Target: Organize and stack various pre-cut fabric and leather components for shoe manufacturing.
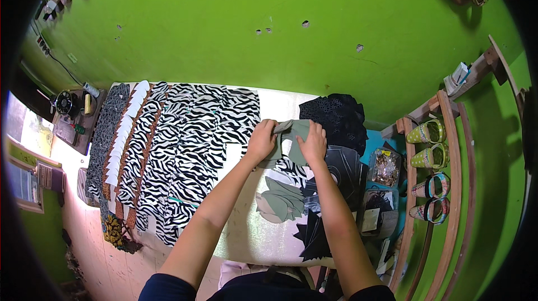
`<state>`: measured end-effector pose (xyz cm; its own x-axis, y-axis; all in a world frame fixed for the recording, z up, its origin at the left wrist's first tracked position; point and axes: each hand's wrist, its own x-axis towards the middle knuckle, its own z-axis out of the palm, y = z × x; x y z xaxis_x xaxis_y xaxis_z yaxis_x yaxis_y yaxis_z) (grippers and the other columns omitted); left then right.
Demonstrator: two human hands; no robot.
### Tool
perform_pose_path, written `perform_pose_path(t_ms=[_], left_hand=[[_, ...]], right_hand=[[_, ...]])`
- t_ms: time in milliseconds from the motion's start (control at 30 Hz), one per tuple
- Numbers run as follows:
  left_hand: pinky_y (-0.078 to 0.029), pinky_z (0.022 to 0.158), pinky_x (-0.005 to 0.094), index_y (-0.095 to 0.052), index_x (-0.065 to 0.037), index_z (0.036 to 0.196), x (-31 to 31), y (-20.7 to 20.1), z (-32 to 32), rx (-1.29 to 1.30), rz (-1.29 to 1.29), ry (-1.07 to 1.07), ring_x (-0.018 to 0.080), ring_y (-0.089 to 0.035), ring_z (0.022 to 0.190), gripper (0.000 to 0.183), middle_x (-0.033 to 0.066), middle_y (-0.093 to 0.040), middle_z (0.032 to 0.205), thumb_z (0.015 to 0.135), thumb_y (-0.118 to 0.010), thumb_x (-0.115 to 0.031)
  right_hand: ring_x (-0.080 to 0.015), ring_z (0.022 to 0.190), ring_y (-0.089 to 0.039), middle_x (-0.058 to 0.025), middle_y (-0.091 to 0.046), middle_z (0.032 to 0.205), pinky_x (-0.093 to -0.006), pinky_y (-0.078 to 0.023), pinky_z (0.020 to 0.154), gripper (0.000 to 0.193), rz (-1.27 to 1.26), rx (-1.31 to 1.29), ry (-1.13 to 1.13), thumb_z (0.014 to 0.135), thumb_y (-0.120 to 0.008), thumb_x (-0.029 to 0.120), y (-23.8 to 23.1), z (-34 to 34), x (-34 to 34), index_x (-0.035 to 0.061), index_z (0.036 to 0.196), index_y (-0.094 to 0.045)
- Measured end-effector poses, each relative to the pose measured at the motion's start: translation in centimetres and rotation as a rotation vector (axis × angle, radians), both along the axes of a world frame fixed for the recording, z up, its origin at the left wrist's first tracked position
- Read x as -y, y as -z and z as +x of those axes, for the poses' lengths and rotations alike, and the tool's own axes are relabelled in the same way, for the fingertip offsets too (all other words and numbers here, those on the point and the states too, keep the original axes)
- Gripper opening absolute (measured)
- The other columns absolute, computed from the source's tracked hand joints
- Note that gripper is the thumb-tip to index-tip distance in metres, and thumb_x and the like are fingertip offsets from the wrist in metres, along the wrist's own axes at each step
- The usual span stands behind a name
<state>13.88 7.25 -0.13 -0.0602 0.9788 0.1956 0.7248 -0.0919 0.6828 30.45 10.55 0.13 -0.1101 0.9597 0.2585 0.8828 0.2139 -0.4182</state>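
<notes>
Partly, your left hand (262,140) and right hand (314,144) hide the olive fabric (298,128) they grip, its layers unclear; four sandals (417,134) line the rack (446,107).

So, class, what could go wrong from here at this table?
The grey-green flat piece, held by the left grip and right grip, might crease where it bends. The right forearm passes over dark, line-marked pieces and could brush them askew. The loose grey-green pile lies close to black, pointed pieces, so these could get mixed.
</notes>
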Motion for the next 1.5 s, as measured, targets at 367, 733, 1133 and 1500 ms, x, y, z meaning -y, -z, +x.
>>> perform_pose_path(t_ms=[367,733,1133,1500], left_hand=[[-0.034,0.091,0.0413,-0.047,-0.005,0.103,1.7,-0.9,0.5,-0.07,0.129,0.036,0.0364,-0.04,0.106,0.041,0.0191,-0.039,0.114,0.066,-0.066,-0.005],[-0.035,0.092,0.0406,-0.049,-0.007,0.112,2.7,-3.2,0.7,-0.019,0.144,0.041,0.0345,-0.042,0.109,0.044,0.0164,-0.042,0.12,0.072,-0.064,-0.016],[-0.044,0.061,0.0241,-0.056,-0.001,0.097,10.2,-5.5,-5.7,0.584,-0.089,-0.045,0.0091,-0.051,0.066,0.025,0.0039,-0.059,0.078,0.082,-0.061,-0.02],[-0.038,0.052,0.0222,-0.053,-0.002,0.099,21.1,-1.4,-7.6,0.743,-0.455,-0.221,0.0072,-0.046,0.059,0.025,0.0007,-0.051,0.065,0.082,-0.06,-0.02]], right_hand=[[-0.026,0.092,-0.05,-0.0057,-0.053,0.093,-0.0374,-0.038,0.077,0.024,0.1,-0.097,-0.105,0.064,-0.065,0.006,-0.2,1.6,0.5,0.0102,0.084,-0.053],[-0.0255,0.061,-0.056,-0.0099,-0.056,0.07,-0.0314,-0.044,0.053,0.012,0.127,-0.471,-0.424,0.063,-0.063,0.001,-5.7,1.1,1.9,0.0023,0.074,-0.057],[-0.0117,0.055,-0.051,-0.004,-0.055,0.062,-0.0254,-0.04,0.053,0.02,0.006,-0.663,-0.451,0.069,-0.071,0.011,-7.8,-1.1,5.8,0.0015,0.073,-0.054],[-0.0088,0.066,-0.058,-0.0077,-0.064,0.075,-0.0248,-0.045,0.058,0.034,-1.007,-0.92,-0.427,0.083,-0.059,0.029,-3.8,-2.9,17.2,-0.0026,0.094,-0.059]])
